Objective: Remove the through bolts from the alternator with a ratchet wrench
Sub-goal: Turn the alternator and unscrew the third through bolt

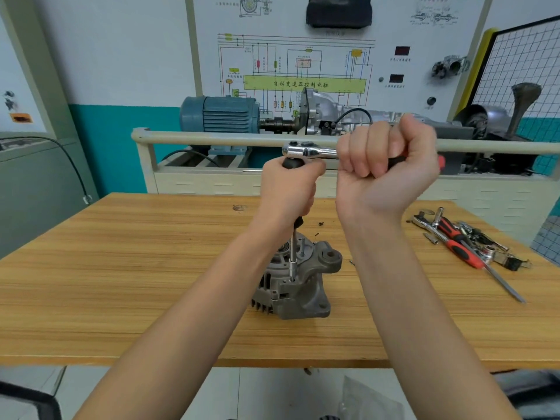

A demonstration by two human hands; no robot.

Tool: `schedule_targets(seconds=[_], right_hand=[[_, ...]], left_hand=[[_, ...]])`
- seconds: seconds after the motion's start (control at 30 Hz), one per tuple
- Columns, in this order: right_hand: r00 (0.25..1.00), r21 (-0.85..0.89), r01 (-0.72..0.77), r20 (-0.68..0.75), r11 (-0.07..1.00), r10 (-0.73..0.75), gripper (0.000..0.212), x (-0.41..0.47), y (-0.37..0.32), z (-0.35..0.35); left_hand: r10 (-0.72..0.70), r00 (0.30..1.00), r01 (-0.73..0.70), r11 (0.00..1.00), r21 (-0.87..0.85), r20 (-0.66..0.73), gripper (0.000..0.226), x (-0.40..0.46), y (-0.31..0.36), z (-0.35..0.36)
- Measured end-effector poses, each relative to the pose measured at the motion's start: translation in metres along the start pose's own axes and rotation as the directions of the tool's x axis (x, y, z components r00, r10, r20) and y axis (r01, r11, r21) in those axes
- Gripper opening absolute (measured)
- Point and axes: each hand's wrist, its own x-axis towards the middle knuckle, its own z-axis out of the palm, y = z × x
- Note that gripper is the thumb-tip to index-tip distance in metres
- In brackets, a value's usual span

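A grey alternator point(298, 286) stands on the wooden table point(121, 283), near its middle. A long extension bar with a socket point(292, 262) runs straight down onto a bolt at the alternator's top face. My left hand point(288, 189) grips the black upper part of that bar. Above it sits the chrome head of the ratchet wrench point(309, 151), its handle lying level to the right. My right hand point(385, 165) holds the handle in a fist, and the red handle end pokes out past it.
A pile of tools point(466, 241) lies at the table's right: red-and-black screwdrivers, a second ratchet, sockets. Behind the table runs a grey rail point(212, 137) of a training bench with a blue motor point(221, 113) and gearbox. Small dark bits lie behind the alternator.
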Motion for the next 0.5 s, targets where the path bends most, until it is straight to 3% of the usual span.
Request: schedule_targets(seconds=[0.07, 0.13, 0.23, 0.3, 0.37, 0.43, 0.5], right_hand=[[0.975, -0.141, 0.199, 0.125, 0.970, -0.182, 0.035, -0.014, 0.007, 0.009], [0.919, -0.251, 0.373, 0.231, 0.893, -0.318, 0.039, -0.025, 0.015, 0.012], [0.886, -0.257, 0.431, 0.302, 0.865, -0.352, 0.038, -0.028, 0.016, 0.012], [0.940, -0.176, 0.294, 0.230, 0.940, -0.251, 0.038, -0.019, 0.007, 0.008], [0.996, -0.056, 0.039, 0.081, 0.998, -0.035, 0.045, -0.004, -0.004, 0.000], [0.978, 0.133, -0.190, -0.065, 0.973, 0.200, 0.044, 0.012, -0.010, -0.009], [0.924, 0.297, -0.297, -0.151, 0.907, 0.352, 0.039, 0.024, -0.010, -0.016]], left_hand=[[0.049, 0.989, -0.044, 0.998, 0.036, -0.138, 0.042, 0.000, -0.002, 0.005], [0.119, 0.972, -0.101, 0.990, 0.094, -0.203, 0.042, -0.001, -0.004, 0.007], [0.159, 0.978, -0.142, 0.982, 0.128, -0.135, 0.041, -0.004, -0.006, 0.003], [0.131, 0.991, -0.134, 0.989, 0.065, 0.039, 0.040, -0.004, -0.004, -0.007], [0.094, 0.959, -0.091, 0.996, -0.023, 0.269, 0.033, -0.001, -0.001, -0.020], [0.057, 0.901, -0.044, 0.998, -0.040, 0.431, 0.020, 0.001, 0.000, -0.028], [0.029, 0.862, -0.030, 1.000, -0.006, 0.506, 0.021, 0.002, -0.002, -0.026]])
